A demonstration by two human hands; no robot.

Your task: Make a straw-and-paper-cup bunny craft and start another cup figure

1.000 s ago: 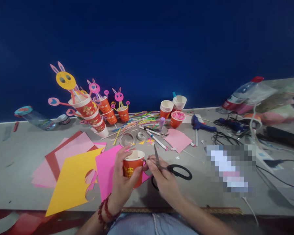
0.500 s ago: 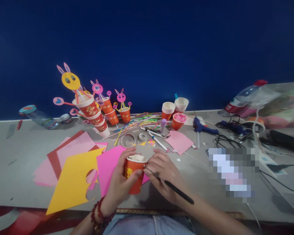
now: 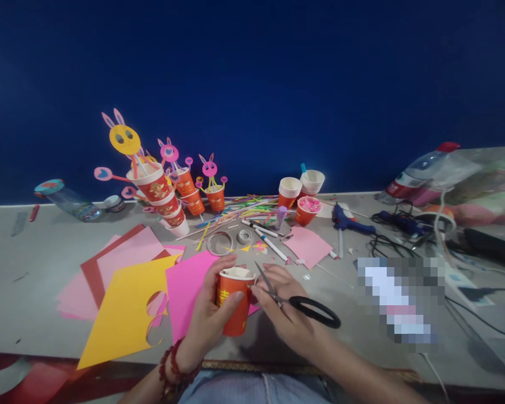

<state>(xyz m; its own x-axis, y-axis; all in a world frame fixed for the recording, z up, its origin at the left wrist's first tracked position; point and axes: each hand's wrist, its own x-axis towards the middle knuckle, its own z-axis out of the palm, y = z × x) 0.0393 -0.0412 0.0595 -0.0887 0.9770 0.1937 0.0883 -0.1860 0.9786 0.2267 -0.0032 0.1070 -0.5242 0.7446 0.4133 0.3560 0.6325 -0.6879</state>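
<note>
Evidently, the left hand (image 3: 210,308) has its fingers clamped around one red cup (image 3: 237,306), thumb across the front, mouth upward; presumably this steadies the wall against sideways pressure. At three o'clock, the right hand (image 3: 288,311) pinches one pair of scissors (image 3: 279,301) near the pivot, blades apart, probably for fine control close to the cup's side. Whether the cup's base meets the counter (image 3: 340,336): cannot tell. Counts outward: one yellow sheet (image 3: 113,306), nine o'clock; two tape rolls (image 3: 239,238), twelve; two cup stacks (image 3: 289,192), one; two glue guns (image 3: 353,225), two. Rabbit figures (image 3: 125,146), eleven, overlap; total uncertain.
</note>
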